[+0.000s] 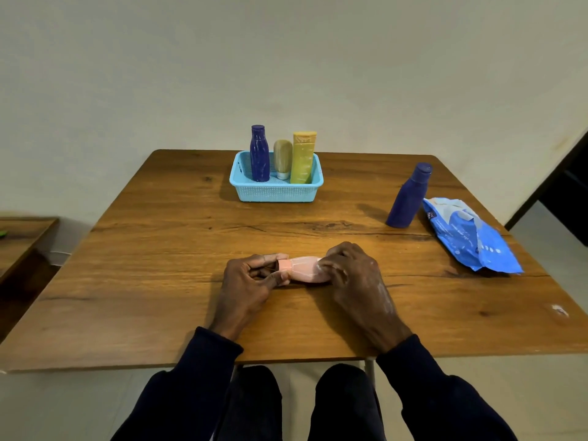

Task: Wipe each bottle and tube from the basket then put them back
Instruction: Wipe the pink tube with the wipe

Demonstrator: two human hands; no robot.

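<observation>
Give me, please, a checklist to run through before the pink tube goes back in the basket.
1. Grip on pink tube: left hand pinches its cap, right hand holds its body: ok.
2. Wiping done all round: cannot tell.
3. Cap fully closed: cannot tell.
4. Free space in basket, left of its blue bottle: ok.
5. Path over the table to the basket: ok.
6. Everything back in the basket: loose bottle stands outside, by the wipes pack: not ok.
</observation>
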